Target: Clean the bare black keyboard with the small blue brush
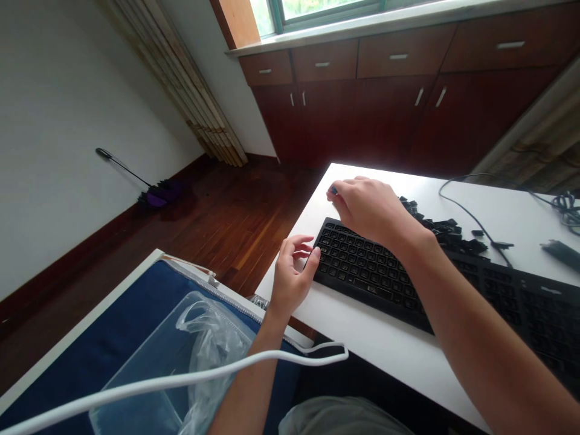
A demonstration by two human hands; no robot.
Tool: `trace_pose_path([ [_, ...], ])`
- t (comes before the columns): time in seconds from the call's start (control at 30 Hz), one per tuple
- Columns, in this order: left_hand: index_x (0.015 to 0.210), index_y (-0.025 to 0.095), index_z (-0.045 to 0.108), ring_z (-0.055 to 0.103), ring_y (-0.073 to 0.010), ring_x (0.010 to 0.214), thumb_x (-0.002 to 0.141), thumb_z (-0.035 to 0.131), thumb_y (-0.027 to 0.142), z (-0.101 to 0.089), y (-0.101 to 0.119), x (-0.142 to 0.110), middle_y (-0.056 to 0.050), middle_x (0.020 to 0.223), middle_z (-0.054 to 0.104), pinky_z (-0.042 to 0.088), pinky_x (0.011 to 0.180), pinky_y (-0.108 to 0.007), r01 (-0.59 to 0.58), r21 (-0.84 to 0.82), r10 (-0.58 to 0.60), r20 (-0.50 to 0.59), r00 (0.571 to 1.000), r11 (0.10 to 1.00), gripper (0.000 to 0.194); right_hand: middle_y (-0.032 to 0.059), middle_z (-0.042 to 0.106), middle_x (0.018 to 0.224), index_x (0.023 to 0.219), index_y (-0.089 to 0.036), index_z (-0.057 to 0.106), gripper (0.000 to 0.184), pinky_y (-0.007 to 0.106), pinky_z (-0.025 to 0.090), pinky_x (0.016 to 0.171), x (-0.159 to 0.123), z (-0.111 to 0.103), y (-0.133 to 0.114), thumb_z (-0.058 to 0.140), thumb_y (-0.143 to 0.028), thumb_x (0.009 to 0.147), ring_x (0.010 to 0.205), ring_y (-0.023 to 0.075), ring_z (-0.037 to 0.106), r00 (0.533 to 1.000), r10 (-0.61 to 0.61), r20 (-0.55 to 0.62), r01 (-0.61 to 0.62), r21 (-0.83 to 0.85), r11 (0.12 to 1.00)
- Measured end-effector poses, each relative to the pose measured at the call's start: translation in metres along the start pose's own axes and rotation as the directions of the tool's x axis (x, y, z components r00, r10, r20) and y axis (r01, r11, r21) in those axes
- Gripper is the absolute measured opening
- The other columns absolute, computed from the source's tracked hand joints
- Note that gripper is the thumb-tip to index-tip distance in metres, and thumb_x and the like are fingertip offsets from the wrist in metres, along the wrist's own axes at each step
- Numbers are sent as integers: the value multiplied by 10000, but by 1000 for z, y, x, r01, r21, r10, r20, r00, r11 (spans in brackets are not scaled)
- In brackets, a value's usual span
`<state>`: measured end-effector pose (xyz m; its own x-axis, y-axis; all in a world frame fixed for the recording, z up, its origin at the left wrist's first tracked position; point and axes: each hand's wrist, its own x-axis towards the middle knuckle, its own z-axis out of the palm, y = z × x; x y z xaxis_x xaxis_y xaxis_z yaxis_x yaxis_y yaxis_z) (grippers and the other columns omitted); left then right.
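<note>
Flat on the white bench [344,320], I see a long black plastic keyboard [362,260]. My left hand [292,275], loosely open, has its thumb at the left end; my right hand [367,202], over the far edge, pinches a small bluish object [334,190], mostly hidden. Beyond lies a heap of black keycaps [446,232].

My bare left forearm [254,386] rises steeply from below to my left hand [292,275], which is half curled: the fingers bend forward and the thumb stands apart from them, leaving a gap. My right forearm [475,326], bare too, slants in from my right and reaches farther forward. The back of my right hand [365,202] faces up, its thumb and forefinger drawn into a pinch (the other fingers are mostly hidden from me).
</note>
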<state>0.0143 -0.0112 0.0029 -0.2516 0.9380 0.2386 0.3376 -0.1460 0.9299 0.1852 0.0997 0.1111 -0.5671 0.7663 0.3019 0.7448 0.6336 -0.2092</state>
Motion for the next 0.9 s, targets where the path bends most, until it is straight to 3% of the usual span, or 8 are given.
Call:
trace_pose_path([
  [0.13,1188,230,633,655,-171,962,924,675,365,0,0,0,-80,1176,631,537,899,-307,-6,3,6,2,1000,1000,299,71,730,831,841,-179,644,348,287,341,593,0,0,2,409,-349,1033,686,168,615,982,-45,185,6,206,979],
  [0.3,1188,226,630,652,-171,958,932,668,364,0,-1,0,-82,1171,627,535,906,-315,-6,5,6,3,1000,1000,294,135,732,1006,946,-151,665,337,323,361,684,0,2,3,378,-299,1039,902,248,642,1000,6,27,-6,-3,1000],
  [0.43,1190,230,629,652,-172,958,928,672,364,0,-1,0,-79,1170,626,536,901,-316,-12,6,12,6,1000,1000,297,73,738,881,908,-187,666,337,273,375,636,0,0,3,392,-334,1037,740,168,637,979,-48,200,-5,258,966],
  [0.6,1183,232,632,651,-170,957,926,674,367,0,-1,0,-77,1166,628,536,893,-309,-12,9,12,2,1000,1000,293,118,737,947,936,-169,673,325,299,320,608,1,1,3,400,-320,1027,796,220,642,995,38,88,-39,14,999],
  [0.67,1185,231,632,651,-170,956,925,675,369,1,-1,1,-78,1176,627,535,896,-309,-11,9,11,3,1000,1000,297,105,739,939,926,-172,674,343,291,339,619,2,-1,2,395,-341,1032,793,205,642,997,30,68,-37,98,995],
  [0.77,1187,227,633,650,-169,956,924,676,372,1,-1,1,-80,1175,626,533,901,-310,-11,11,11,6,1000,1000,302,63,740,856,894,-191,689,335,264,367,614,2,-3,3,429,-358,1023,715,160,630,978,-35,207,-28,293,956],
  [0.83,1186,225,635,650,-169,954,923,678,373,1,-1,1,-81,1170,626,534,901,-311,-10,13,10,5,1000,1000,305,69,742,855,916,-197,711,317,272,361,609,1,-4,4,452,-351,1015,720,170,634,967,-41,253,-23,245,969],
  [0.9,1186,221,636,650,-171,952,922,678,377,1,-1,0,-85,1170,627,536,900,-314,-8,15,8,1,1000,1000,310,102,749,938,980,-190,727,318,294,354,630,0,-6,4,443,-329,1020,823,215,656,987,-8,158,-7,94,996],
])
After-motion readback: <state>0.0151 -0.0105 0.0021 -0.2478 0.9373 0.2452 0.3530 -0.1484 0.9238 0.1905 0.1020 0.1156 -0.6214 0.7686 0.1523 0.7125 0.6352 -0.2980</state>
